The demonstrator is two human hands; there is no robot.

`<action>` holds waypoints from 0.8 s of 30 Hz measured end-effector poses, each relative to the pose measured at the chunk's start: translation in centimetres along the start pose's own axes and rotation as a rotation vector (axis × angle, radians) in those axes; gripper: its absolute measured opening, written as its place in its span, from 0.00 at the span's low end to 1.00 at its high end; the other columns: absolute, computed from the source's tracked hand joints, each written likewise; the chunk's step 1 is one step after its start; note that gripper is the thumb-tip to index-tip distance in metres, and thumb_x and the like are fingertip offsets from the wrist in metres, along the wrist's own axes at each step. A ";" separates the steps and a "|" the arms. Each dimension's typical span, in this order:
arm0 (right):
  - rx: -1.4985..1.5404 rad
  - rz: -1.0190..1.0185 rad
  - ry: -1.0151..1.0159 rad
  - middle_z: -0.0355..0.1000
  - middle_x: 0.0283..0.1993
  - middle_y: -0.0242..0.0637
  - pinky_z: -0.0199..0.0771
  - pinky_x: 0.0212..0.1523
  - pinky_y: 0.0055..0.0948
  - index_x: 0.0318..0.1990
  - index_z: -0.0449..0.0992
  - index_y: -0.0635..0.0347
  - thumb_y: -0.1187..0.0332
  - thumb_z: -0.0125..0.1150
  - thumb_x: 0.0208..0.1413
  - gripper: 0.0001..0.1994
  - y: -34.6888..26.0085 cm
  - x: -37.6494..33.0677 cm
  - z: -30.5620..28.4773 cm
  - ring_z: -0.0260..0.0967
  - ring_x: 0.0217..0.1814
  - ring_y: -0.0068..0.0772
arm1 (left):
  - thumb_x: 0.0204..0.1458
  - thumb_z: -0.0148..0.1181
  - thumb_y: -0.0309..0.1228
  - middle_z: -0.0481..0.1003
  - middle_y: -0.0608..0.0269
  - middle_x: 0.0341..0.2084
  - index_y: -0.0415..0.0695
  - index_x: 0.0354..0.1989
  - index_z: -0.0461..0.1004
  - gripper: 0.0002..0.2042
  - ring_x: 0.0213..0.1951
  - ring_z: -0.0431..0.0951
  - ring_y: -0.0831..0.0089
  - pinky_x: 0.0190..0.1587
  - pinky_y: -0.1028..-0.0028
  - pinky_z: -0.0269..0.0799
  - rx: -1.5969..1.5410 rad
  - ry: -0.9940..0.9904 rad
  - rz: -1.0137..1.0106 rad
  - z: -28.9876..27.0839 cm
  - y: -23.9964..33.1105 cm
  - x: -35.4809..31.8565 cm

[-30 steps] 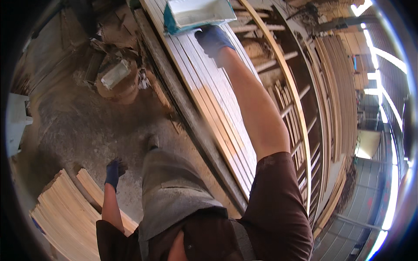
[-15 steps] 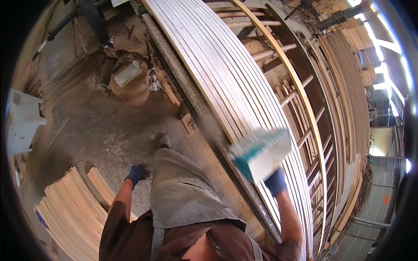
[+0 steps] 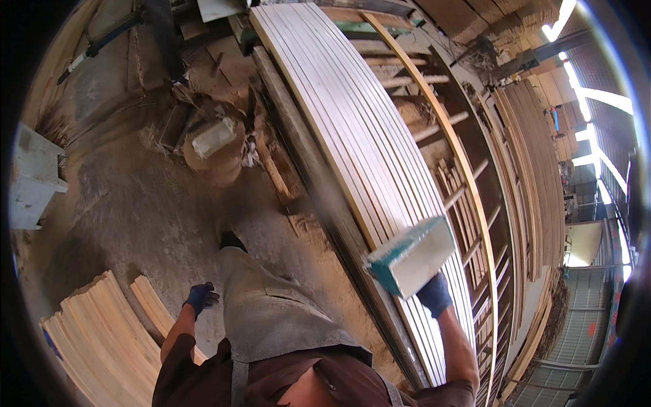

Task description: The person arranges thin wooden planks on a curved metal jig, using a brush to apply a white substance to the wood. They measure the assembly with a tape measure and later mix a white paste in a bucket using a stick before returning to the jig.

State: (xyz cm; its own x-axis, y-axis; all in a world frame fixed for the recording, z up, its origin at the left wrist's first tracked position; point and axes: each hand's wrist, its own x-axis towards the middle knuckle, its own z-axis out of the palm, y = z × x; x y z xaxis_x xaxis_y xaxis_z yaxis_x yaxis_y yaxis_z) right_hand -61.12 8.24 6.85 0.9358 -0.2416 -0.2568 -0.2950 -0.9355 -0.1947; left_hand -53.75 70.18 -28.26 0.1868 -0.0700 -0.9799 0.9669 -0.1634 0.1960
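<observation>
In a dark blue glove, my right hand [image 3: 435, 294] grips a box-shaped teal-and-white container [image 3: 426, 258], its fingers partly hidden behind it. The container is tilted over a row of long, narrow wooden strips [image 3: 339, 108] laid side by side; whether it touches them I cannot tell. Their upper faces look whitish. My left hand [image 3: 201, 298], also gloved in dark blue, hangs low at my left side, holding nothing, with its fingers apart. Beside it lies a stack of pale wooden boards [image 3: 102, 332].
A single curved-looking strip [image 3: 468, 152] runs over a rack of rungs [image 3: 441, 129] right of the row. A dusty beam [image 3: 308, 156] borders its left side. Scrap wood and a pale block [image 3: 213, 138] lie on the floor; a grey plastic stool-like object [image 3: 37, 178] stands far left.
The view has shifted, showing more of the far end of the strips. In the picture, the container and my right hand sit slightly lower; my left hand is a little lower and farther left.
</observation>
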 end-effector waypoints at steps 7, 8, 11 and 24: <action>-0.074 -0.252 0.195 0.77 0.40 0.52 0.76 0.45 0.48 0.43 0.80 0.54 0.61 0.50 0.58 0.14 -13.8 30.4 -0.5 0.75 0.44 0.55 | 0.64 0.41 0.41 0.80 0.51 0.42 0.48 0.53 0.70 0.17 0.33 0.82 0.57 0.32 0.62 0.74 -0.186 -0.128 0.137 -8.3 12.6 4.9; 0.101 -0.190 0.180 0.78 0.36 0.50 0.75 0.41 0.45 0.41 0.79 0.56 0.62 0.53 0.57 0.12 -17.1 33.7 -1.8 0.75 0.39 0.50 | 0.64 0.41 0.41 0.80 0.52 0.40 0.48 0.52 0.71 0.16 0.33 0.82 0.56 0.31 0.62 0.74 -0.208 -0.113 0.174 -9.7 14.2 5.5; 0.774 -0.182 0.223 0.76 0.26 0.41 0.71 0.32 0.36 0.35 0.78 0.61 0.66 0.60 0.56 0.08 -26.8 41.0 -3.1 0.71 0.28 0.34 | 0.63 0.43 0.42 0.80 0.53 0.37 0.48 0.50 0.72 0.16 0.33 0.82 0.56 0.32 0.61 0.75 -0.290 -0.015 0.292 -15.6 15.8 7.5; 1.251 -0.182 -0.316 0.73 0.54 0.43 0.73 0.52 0.31 0.54 0.72 0.62 0.69 0.50 0.64 0.15 -39.9 44.9 24.2 0.73 0.53 0.36 | 0.60 0.52 0.50 0.81 0.55 0.36 0.49 0.48 0.72 0.18 0.33 0.82 0.63 0.35 0.64 0.73 -0.595 0.107 0.040 -15.9 4.6 0.5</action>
State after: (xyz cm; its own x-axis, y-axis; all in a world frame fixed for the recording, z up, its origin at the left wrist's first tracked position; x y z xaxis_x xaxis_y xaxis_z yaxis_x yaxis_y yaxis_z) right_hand -11.99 40.93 -19.86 0.9461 0.0930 -0.3102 -0.3084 -0.0341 -0.9507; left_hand -46.43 85.07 -28.40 0.2118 0.0395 -0.9765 0.8841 0.4181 0.2086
